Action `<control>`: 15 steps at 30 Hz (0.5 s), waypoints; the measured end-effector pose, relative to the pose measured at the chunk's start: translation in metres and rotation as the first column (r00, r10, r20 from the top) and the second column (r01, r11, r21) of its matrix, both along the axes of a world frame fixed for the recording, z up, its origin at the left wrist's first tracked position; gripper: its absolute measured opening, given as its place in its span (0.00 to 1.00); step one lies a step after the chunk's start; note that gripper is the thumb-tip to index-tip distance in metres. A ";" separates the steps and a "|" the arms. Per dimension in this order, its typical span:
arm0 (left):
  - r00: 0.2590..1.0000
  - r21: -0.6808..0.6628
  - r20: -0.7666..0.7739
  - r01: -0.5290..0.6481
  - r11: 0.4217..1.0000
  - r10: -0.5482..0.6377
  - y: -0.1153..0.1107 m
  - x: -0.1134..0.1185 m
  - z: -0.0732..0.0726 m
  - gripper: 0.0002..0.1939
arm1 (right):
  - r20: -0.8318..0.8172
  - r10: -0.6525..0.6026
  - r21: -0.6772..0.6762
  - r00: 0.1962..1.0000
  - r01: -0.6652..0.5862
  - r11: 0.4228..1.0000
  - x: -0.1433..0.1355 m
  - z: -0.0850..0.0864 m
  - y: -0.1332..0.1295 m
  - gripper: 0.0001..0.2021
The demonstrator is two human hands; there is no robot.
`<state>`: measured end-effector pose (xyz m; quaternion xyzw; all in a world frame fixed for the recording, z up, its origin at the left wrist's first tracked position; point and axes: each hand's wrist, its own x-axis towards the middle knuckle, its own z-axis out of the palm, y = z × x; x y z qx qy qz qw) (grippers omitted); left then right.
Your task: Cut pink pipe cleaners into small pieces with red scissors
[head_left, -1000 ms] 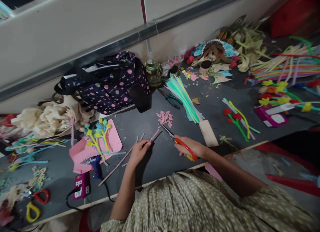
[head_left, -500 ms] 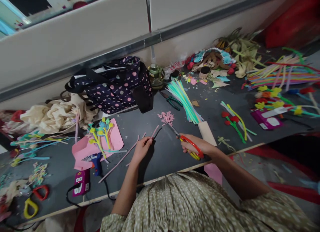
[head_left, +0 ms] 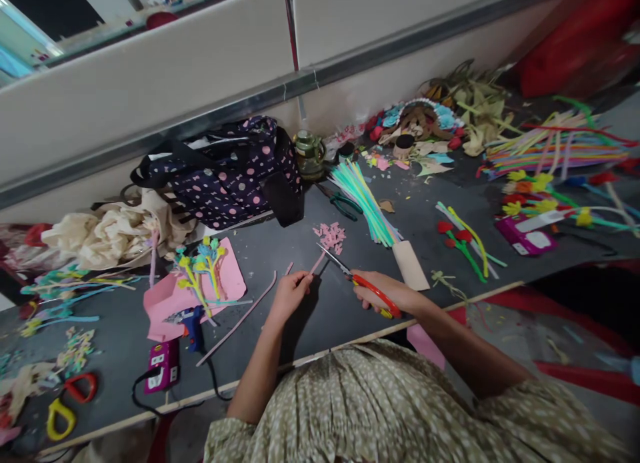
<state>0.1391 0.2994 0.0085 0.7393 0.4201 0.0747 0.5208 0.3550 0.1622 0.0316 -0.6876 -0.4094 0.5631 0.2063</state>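
Note:
Between the fingertips of my left hand (head_left: 293, 293) is a pink pipe cleaner (head_left: 317, 264), its free end pointing up and right. My right hand (head_left: 377, 292) is wrapped round the red and yellow handles of a pair of scissors (head_left: 336, 262). The blades reach left to the pipe cleaner's tip and look nearly closed there. Just beyond the blades lies a small pile of short pink pieces (head_left: 331, 236). Another long mauve-pink pipe cleaner (head_left: 240, 323) rests on the table left of my left hand.
Behind the pile are pliers (head_left: 345, 204) and a bundle of green pipe cleaners (head_left: 365, 200). A dark dotted bag (head_left: 230, 176) stands at the back. Finished flowers (head_left: 203, 266) lie on pink sheet, near a blue glue gun (head_left: 193, 324) and a purple power strip (head_left: 163, 366).
My left hand has moved slightly right, bringing the pipe cleaner's end to the scissors. The scissors have shifted a little left and their blades have closed together more.

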 end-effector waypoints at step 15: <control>0.997 0.025 -0.004 0.083 0.996 -0.083 -0.001 0.010 0.007 0.21 | 0.034 0.049 -0.057 0.998 -0.047 0.997 -0.003 0.025 0.008 0.06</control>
